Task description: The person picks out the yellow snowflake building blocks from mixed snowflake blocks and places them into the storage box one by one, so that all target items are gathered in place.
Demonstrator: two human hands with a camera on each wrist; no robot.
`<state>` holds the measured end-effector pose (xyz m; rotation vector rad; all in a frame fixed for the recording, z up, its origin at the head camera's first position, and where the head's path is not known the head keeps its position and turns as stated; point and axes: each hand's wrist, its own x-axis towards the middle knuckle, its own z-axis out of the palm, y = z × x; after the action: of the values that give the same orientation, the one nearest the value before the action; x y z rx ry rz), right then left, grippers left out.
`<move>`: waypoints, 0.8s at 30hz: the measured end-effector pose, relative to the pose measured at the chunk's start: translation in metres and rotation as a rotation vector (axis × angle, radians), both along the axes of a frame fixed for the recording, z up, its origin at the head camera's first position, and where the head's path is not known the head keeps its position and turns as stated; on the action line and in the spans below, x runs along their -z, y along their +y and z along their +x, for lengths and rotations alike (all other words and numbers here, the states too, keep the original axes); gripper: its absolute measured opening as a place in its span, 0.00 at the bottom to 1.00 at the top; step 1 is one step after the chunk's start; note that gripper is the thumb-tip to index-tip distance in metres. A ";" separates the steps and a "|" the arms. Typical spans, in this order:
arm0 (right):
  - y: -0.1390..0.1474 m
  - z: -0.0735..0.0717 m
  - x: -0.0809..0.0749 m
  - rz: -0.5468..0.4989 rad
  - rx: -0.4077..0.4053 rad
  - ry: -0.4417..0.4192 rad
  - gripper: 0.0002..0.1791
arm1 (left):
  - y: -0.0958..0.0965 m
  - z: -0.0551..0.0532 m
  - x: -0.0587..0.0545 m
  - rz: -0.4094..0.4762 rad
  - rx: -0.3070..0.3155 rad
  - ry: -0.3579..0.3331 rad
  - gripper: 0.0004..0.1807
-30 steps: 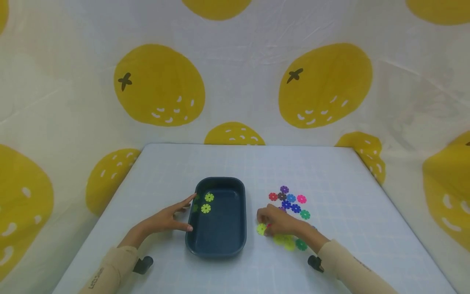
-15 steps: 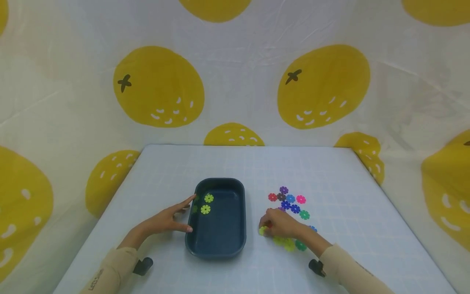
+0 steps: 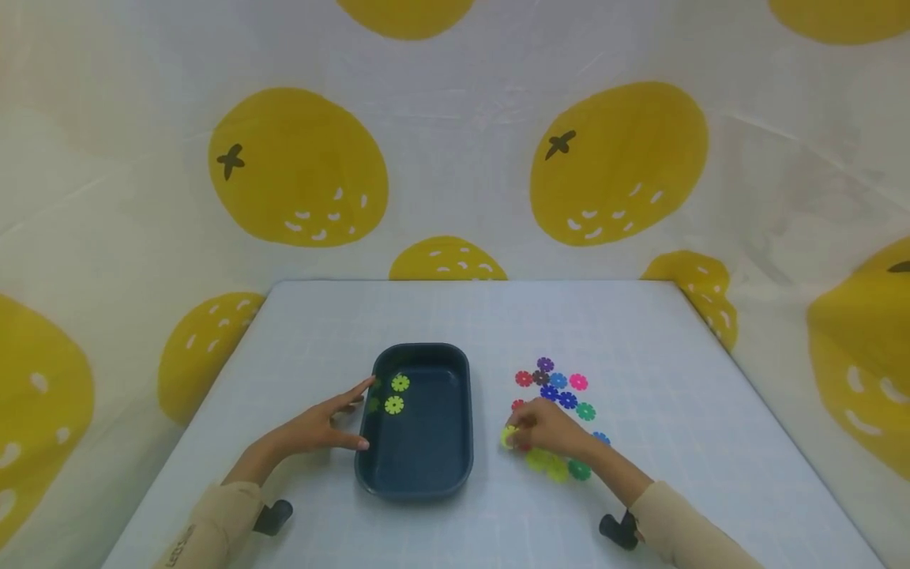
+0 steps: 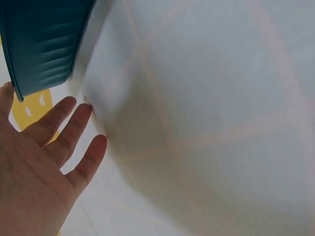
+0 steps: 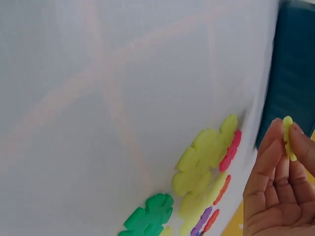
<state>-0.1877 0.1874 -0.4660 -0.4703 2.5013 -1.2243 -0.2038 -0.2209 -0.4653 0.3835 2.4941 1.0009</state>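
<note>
My right hand (image 3: 550, 428) pinches a yellow flower-shaped plastic disc (image 5: 289, 138) between thumb and fingertips, seen edge-on in the right wrist view. Below and beside it lie more flower discs, among them yellow ones (image 5: 199, 160), a green one (image 5: 147, 216) and a pink one (image 5: 230, 151). My left hand (image 3: 316, 427) spreads its fingers along the left side of a dark blue tray (image 3: 426, 458), with index finger and thumb at the rim. Inside the tray rest two yellow discs (image 3: 394, 405), towards its far left. The left wrist view shows the tray's ribbed outer wall (image 4: 49, 54) above the spread fingers.
Farther back lie several discs: a red one (image 3: 523, 378), a pink one (image 3: 579, 382), dark blue ones (image 3: 567, 401) and a purple one (image 3: 545, 364). A pale checked cloth covers the table (image 3: 626, 324). Behind hangs a fruit-printed curtain (image 3: 462, 158).
My right hand has taken hold of the yellow disc at the near left of the pile and tilted it up slightly. The left hand has stayed at the tray.
</note>
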 end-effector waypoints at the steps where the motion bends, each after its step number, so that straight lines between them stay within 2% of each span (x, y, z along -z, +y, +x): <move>1: 0.000 0.000 0.001 -0.009 0.021 -0.021 0.05 | 0.000 0.000 0.000 -0.001 0.002 0.001 0.61; 10: 0.000 0.003 0.007 -0.063 0.210 -0.167 0.08 | 0.000 0.001 -0.002 0.004 0.000 0.003 0.61; 16: 0.003 0.004 0.007 -0.114 0.273 -0.269 0.08 | 0.000 -0.001 0.001 0.001 0.013 0.007 0.61; 24: 0.001 0.002 0.005 -0.073 0.338 -0.297 0.06 | -0.002 -0.002 0.003 0.013 0.027 0.022 0.60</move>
<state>-0.1858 0.1883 -0.4706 0.1213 2.3435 -1.3912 -0.2055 -0.2228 -0.4685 0.4331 2.4959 1.0079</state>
